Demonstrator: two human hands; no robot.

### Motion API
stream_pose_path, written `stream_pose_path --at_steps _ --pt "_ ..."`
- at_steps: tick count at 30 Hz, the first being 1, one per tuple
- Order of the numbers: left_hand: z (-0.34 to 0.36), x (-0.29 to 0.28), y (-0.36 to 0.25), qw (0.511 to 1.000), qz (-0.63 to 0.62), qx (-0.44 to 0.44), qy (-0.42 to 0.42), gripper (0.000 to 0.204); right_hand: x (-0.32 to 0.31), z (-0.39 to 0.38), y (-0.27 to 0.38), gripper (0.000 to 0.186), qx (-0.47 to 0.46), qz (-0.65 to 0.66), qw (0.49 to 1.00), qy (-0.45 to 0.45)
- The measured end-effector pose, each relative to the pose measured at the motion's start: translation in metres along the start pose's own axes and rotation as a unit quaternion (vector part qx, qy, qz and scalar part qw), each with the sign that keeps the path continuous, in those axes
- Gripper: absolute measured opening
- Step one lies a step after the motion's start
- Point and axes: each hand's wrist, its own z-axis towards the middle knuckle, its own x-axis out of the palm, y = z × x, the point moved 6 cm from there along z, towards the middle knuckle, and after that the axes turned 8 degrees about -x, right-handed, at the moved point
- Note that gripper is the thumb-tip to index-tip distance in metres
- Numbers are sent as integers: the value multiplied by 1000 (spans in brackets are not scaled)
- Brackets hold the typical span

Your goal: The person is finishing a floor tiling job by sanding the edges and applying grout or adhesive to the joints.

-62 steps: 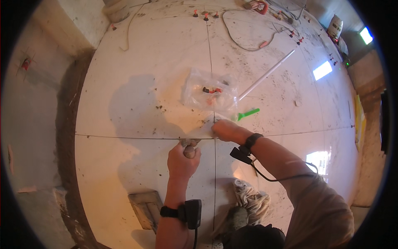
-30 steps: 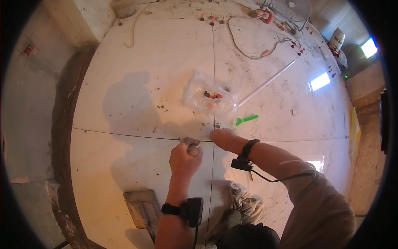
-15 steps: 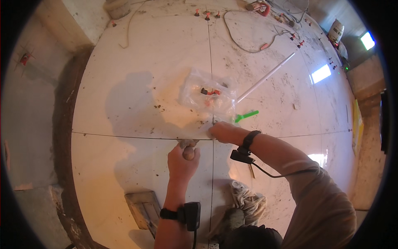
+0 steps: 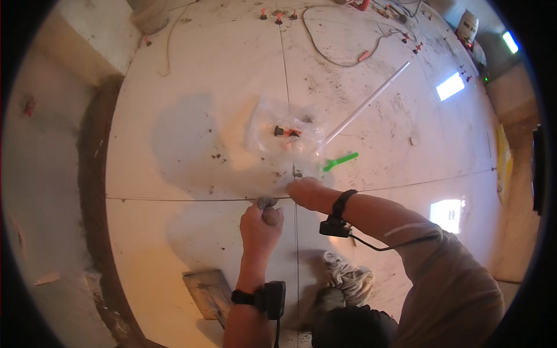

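Both my hands are low over a dark joint between large white floor tiles point(image 4: 174, 145). In my left hand point(image 4: 259, 228) is a tool with a rounded brown handle end point(image 4: 270, 216); its working end is hidden. Greyish material point(image 4: 266, 202) shows at the fingertips by the joint. My right hand point(image 4: 306, 194) is closed, fingers down near where two joints cross. Whatever it may hold is hidden. A green plastic wrench-like tool point(image 4: 342, 161) lies just beyond it. A clear plastic bag point(image 4: 261, 124) with red and black tile-levelling clips point(image 4: 286, 132) lies ahead.
A long white rod point(image 4: 368, 104) slants away behind the bag. A wooden-backed float point(image 4: 207, 293) lies beside my left forearm, a crumpled cloth point(image 4: 348, 272) nearer the middle. Far off are a looped cable point(image 4: 325, 55), more red clips point(image 4: 278, 19) and a sack point(image 4: 467, 28).
The whole view has shifted slightly. My left hand has slid a little right along the joint, closer to my right hand, which stays by the crossing.
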Motion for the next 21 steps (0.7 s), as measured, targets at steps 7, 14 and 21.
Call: stream_pose_path --at_steps 7,14,21 --pt "-8 -47 -26 985 -105 121 -59 10 9 -68 -33 17 126 304 902 -280" --pt "-78 4 -23 976 -36 175 -126 17 9 -111 55 75 81 213 897 -380" --pt "-70 38 -20 987 -8 125 -104 27 50 -90 62 61 163 173 930 -279"
